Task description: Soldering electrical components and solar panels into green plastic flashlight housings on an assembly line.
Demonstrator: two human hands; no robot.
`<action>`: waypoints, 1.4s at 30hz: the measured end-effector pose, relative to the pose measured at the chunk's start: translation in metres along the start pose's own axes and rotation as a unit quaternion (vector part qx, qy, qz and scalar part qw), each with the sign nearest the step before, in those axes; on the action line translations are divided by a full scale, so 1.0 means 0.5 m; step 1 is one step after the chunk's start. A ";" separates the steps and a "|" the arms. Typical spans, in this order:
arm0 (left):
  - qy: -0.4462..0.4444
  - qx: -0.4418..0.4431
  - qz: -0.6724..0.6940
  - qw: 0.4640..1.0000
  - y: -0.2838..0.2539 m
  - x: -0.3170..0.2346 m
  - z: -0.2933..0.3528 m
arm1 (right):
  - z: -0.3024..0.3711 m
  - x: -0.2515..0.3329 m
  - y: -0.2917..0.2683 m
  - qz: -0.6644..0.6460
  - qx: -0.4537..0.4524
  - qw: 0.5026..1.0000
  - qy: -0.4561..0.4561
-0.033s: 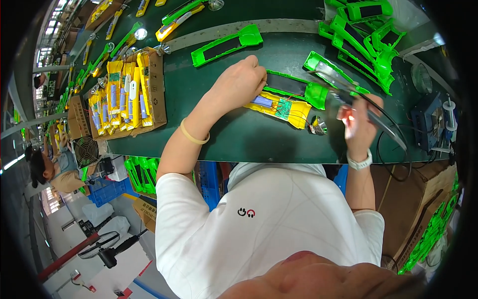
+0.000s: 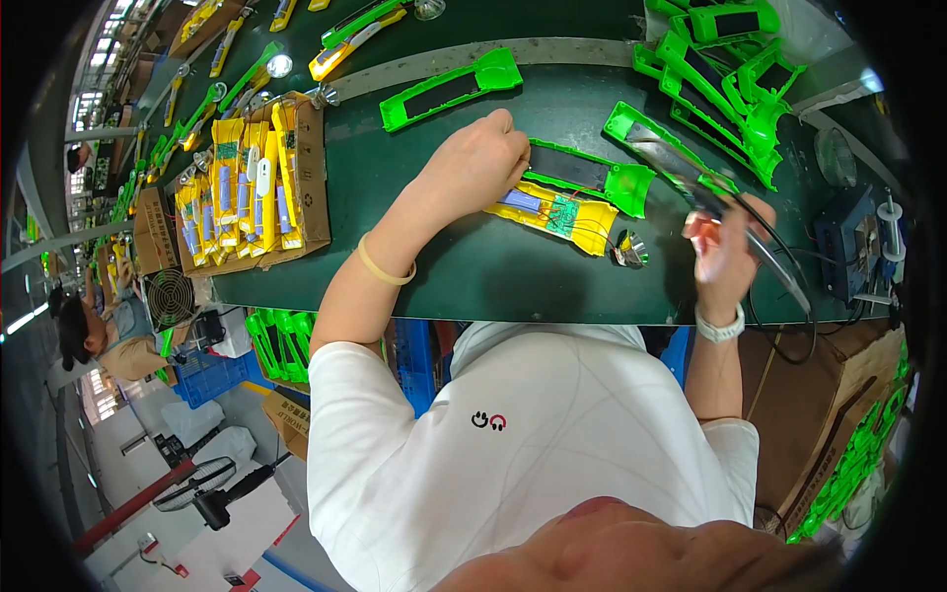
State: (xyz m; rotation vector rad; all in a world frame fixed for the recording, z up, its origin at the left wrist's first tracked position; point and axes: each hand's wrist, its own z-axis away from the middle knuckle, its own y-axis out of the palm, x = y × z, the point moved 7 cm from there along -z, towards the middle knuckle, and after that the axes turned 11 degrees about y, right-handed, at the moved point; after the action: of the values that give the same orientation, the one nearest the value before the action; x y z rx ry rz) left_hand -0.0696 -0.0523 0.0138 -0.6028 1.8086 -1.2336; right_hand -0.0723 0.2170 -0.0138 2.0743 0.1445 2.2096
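Observation:
My left hand (image 2: pixel 480 163) has its fingers closed over the left ends of a flashlight housing's two halves; the fingertips are partly hidden. The green half (image 2: pixel 592 178) carries a dark panel. Just below it, the yellow half (image 2: pixel 577 222) holds a blue battery and a green circuit board. At its right end a silver reflector lamp (image 2: pixel 629 249) lies on the bench. Right of these, my right hand (image 2: pixel 725 252) grips a soldering iron (image 2: pixel 702 197) with a black cable, both blurred by motion. The iron passes over another green housing half (image 2: pixel 631 126).
A cardboard box (image 2: pixel 314 178) of yellow housings stands left; green housings (image 2: pixel 725 109) pile up far right. Another green half (image 2: pixel 449 91) lies beyond my left hand. A blue box unit (image 2: pixel 846 247) and a solder spool stand right. A person (image 2: pixel 123 335) sits far left.
My right hand and the soldering iron have shifted slightly right and toward me. My left hand and the housing halves stay almost in place.

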 end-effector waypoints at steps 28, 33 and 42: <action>-0.020 0.050 -0.011 0.998 -0.001 0.001 -0.013 | -0.010 -0.028 -0.086 -0.024 -0.012 1.000 0.001; 0.029 -0.042 0.073 0.996 -0.049 0.025 -0.018 | -0.003 -0.015 -0.080 -0.021 -0.016 0.999 -0.020; -0.045 0.057 0.040 0.997 -0.009 0.018 -0.003 | 0.012 0.011 -0.047 -0.095 -0.045 0.994 -0.037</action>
State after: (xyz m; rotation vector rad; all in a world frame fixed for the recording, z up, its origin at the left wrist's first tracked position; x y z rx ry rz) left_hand -0.0760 -0.0599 0.0147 -0.5084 1.6606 -1.2264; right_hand -0.0666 0.2408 -0.0114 2.0017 0.2212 1.9893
